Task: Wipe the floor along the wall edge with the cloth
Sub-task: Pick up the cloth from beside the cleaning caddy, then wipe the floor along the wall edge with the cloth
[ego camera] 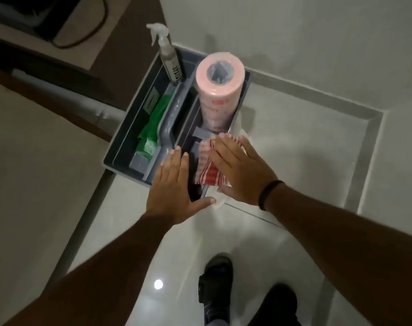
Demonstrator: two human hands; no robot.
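A grey caddy (120, 147) stands on the tiled floor (294, 142), close to the corner where two walls meet. Both hands reach down over its near end. The right hand (242, 170) lies flat, palm down, on a red-and-white striped cloth (208, 171) that sits in the caddy's right compartment at the near edge; its fingers (226, 147) are stretched out and spread over the cloth, not curled around it. A dark band (268, 194) circles that wrist. The left hand (174, 184) hovers just left of the cloth, over the near end of the caddy's centre handle (172, 114), fingers straight and loose, holding nothing. At the far end of the right compartment a pink roll (219, 90) stands upright. The left compartment holds a green packet (153, 128), and a spray bottle (168, 57) stands at the caddy's far left corner. Nearer than the caddy, a black shoe (215, 285) rests on the floor.
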